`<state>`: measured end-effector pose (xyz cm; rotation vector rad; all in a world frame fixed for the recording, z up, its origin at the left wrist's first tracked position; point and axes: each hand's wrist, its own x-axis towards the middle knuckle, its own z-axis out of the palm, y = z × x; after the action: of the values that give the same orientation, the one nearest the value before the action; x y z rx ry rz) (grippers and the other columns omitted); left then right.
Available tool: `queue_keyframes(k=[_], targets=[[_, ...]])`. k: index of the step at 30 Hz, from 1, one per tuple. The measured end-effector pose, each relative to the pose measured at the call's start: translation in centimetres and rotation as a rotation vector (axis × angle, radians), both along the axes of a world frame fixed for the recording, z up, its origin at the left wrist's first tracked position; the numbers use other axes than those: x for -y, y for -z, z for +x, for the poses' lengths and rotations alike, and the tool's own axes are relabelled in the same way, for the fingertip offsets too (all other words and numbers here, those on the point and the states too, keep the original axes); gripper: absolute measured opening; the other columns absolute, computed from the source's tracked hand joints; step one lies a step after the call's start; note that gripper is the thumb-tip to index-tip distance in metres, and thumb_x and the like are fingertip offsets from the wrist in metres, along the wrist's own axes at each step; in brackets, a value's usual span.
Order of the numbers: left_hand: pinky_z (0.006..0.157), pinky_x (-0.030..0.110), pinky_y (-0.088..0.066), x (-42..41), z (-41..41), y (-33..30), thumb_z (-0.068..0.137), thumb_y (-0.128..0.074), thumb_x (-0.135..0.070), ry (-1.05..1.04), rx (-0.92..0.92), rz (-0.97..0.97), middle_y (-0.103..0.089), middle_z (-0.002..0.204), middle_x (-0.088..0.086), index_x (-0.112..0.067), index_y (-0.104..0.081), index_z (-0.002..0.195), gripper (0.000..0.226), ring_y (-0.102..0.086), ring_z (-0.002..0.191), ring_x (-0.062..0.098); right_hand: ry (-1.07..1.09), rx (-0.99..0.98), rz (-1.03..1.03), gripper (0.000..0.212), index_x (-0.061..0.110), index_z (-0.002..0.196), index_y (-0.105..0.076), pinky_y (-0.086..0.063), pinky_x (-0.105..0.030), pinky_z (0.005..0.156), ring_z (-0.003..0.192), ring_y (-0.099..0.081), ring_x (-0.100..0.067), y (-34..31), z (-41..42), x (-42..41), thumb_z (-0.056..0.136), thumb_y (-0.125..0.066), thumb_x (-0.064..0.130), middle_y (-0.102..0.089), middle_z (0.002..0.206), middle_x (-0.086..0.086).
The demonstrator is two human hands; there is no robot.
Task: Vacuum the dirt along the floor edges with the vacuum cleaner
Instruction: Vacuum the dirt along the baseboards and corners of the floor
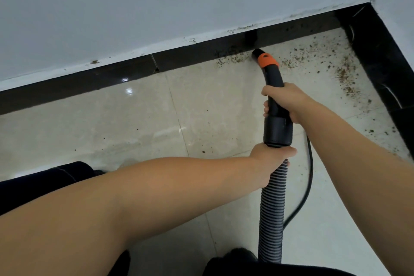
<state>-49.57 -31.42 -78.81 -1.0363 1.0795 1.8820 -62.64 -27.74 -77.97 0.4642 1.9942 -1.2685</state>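
Brown dirt [233, 58] meets the nozzle [257, 53] at the skirting, right hand [285, 102] gripping the handle, left hand [272, 155] clutching the hose — next, sweep rightward into the corner.

The hose [272, 208] runs out of the bottom edge, so the vacuum body is unseen; the cord [309, 177] passes behind the hose; the left hand [272, 157] hides its own fingers; both forearms are cut off.

left hand [272, 155] gripping (fingers curled) | right hand [285, 102] gripping
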Motion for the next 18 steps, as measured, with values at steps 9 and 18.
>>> queue_keyframes(k=[9, 18], targets=[[0.075, 0.035, -0.049, 0.5, 0.9, -0.2, 0.082, -0.071, -0.013, -0.055, -0.016, -0.022, -0.057, 0.071, 0.007, -0.008, -0.058, 0.095, 0.02, -0.054, 0.065, 0.023, -0.068, 0.006, -0.003, 0.015, 0.008, 0.095, -0.049, -0.053, -0.031, 0.05, 0.043, -0.056, -0.018, -0.4, 0.6, 1.5, 0.086, -0.061, 0.01, -0.057, 0.06, -0.01], [0.075, 0.034, -0.049, 1.2, 1.0, -0.2, 0.083, -0.071, -0.013, -0.095, -0.019, -0.046, -0.057, 0.071, 0.008, -0.008, -0.057, 0.095, 0.019, -0.054, 0.063, 0.022, -0.073, -0.003, 0.002, 0.019, 0.007, 0.1, -0.05, -0.054, -0.032, 0.052, 0.044, -0.057, -0.018, -0.1, 0.7, 2.4, 0.085, -0.061, 0.011, -0.058, 0.061, -0.009]])
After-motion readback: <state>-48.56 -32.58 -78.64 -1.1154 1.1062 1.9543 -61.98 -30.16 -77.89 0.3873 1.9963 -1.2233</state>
